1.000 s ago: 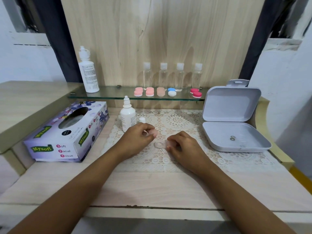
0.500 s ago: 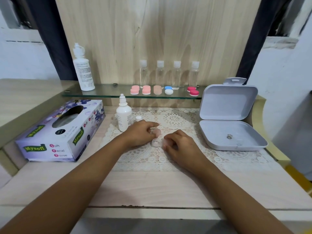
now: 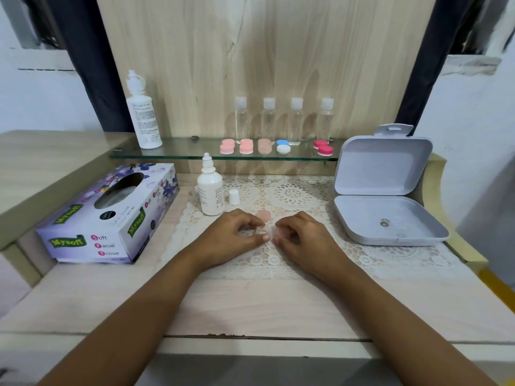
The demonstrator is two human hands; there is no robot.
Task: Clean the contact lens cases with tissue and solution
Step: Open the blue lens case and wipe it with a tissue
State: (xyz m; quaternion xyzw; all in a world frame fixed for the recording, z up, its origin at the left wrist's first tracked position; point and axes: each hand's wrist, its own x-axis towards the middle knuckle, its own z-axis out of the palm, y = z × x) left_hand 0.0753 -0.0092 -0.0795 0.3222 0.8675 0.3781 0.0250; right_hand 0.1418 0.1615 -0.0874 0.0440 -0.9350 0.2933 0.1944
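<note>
A small translucent contact lens case (image 3: pixel 262 231) lies on the lace mat (image 3: pixel 292 196) between my two hands. My left hand (image 3: pixel 237 236) pinches its left end with thumb and forefinger. My right hand (image 3: pixel 302 238) pinches its pinkish right end with curled fingers. A loose pale pink cap (image 3: pixel 263 215) lies on the mat just behind the case. The small white solution bottle (image 3: pixel 210 190) stands uncapped to the left, with its white cap (image 3: pixel 234 196) beside it. The purple tissue box (image 3: pixel 111 215) sits at the far left.
A glass shelf (image 3: pixel 178 151) carries a tall white bottle (image 3: pixel 143 112), several clear bottles (image 3: pixel 281 121), and pink (image 3: pixel 237 147), beige (image 3: pixel 264 146), blue-white (image 3: pixel 282 146) and red (image 3: pixel 323 148) lens cases. An open white box (image 3: pixel 390 224) stands at the right.
My left hand has set the pink cap down on the mat and come onto the case. My right hand stayed on the case.
</note>
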